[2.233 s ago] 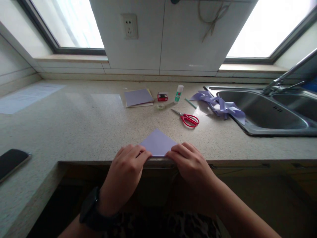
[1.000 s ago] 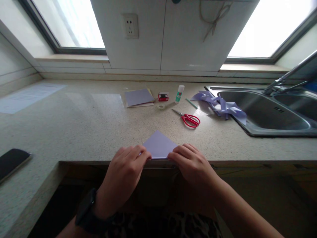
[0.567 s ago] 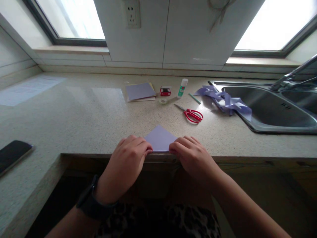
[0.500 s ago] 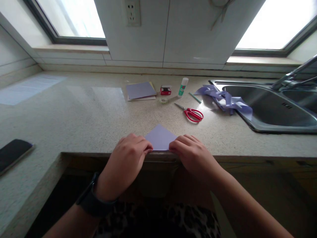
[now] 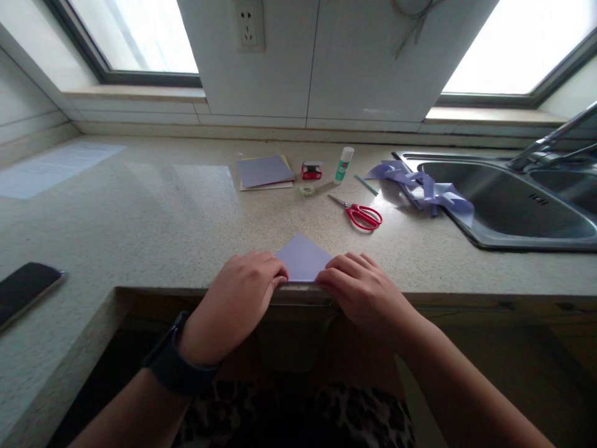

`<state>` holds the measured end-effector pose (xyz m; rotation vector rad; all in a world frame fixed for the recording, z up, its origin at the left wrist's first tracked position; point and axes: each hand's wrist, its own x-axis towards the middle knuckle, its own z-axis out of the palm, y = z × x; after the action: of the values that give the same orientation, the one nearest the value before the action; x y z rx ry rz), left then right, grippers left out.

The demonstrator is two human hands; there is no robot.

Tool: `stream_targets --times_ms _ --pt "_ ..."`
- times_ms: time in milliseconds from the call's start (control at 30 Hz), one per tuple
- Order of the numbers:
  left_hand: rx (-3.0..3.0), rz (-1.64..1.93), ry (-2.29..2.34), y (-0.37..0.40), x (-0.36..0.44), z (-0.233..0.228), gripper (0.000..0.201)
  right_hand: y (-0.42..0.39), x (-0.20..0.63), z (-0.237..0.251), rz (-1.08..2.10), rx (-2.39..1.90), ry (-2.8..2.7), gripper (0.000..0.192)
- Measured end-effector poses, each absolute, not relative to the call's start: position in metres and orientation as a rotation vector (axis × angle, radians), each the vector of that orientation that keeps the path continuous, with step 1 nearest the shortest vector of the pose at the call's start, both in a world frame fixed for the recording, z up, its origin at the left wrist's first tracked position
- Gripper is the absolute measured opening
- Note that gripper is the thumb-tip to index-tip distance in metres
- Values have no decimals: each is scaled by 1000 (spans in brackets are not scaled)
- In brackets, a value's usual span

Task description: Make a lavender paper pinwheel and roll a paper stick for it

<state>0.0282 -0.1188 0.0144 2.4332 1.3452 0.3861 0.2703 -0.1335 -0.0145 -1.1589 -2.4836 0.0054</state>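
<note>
A sheet of lilac paper (image 5: 303, 260), folded into a triangle, lies at the counter's front edge with its point facing away from me. My left hand (image 5: 247, 286) pinches the fold near its left end, thumb below and fingers curled on top. At the right end my right hand (image 5: 357, 283) grips the same fold between thumb and fingers. Both hands cover the side corners of the paper. Beyond my right hand lie red-handled scissors (image 5: 364, 216), blades pointing left.
Farther back are a stack of paper (image 5: 265, 172), a small red box (image 5: 311, 170), a tape roll (image 5: 307, 190), a glue stick (image 5: 344, 165) and a thin green stick (image 5: 367, 184). Lilac paper pinwheels (image 5: 433, 190) overlap the sink (image 5: 504, 233). A phone (image 5: 28, 289) lies left.
My right hand has shifted very slightly left along the fold. Both hands keep hold of the paper, and the other things stay where they were.
</note>
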Motion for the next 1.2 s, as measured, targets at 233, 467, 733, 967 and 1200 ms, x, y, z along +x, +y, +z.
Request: stream_targets --times_ms 233,467,733,967,1200 --pt "2493 370 1318 -117 28 15 15 -142 265 -14 -32 -1253 -2430 12" --pt "2516 292 1277 -115 28 18 15 -149 255 -17 -81 -1366 -2375 15" --pt "2615 354 1323 -123 26 15 13 -157 251 -22 -114 -1355 -2236 8" --pt "2880 480 1280 -142 21 0 14 -164 250 -27 -184 -1285 -2143 12" --pt "2962 514 1263 -146 23 -3 21 -164 251 -25 -184 -1265 -2141 9"
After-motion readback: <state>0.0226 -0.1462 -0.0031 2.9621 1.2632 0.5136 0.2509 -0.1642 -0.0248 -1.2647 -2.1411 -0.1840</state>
